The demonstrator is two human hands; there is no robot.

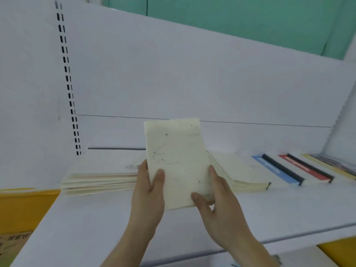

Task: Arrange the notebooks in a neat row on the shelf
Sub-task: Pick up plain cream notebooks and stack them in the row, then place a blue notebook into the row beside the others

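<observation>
Head view: both hands, left hand (148,182) and right hand (213,191), grip a cream notebook (177,162) by its sides, held tilted above the shelf (250,209). I'd square it onto the stack (240,174) at 3 o'clock, edges flush.

Both hands hold a cream notebook (178,162) upright above the white shelf (269,212). The left hand (148,193) grips its left edge, thumb on the cover; the right hand (215,201) grips its lower right corner. Behind it lie flat stacks (100,180), then a blue notebook (277,171) and a red notebook (306,167) to the right.
</observation>
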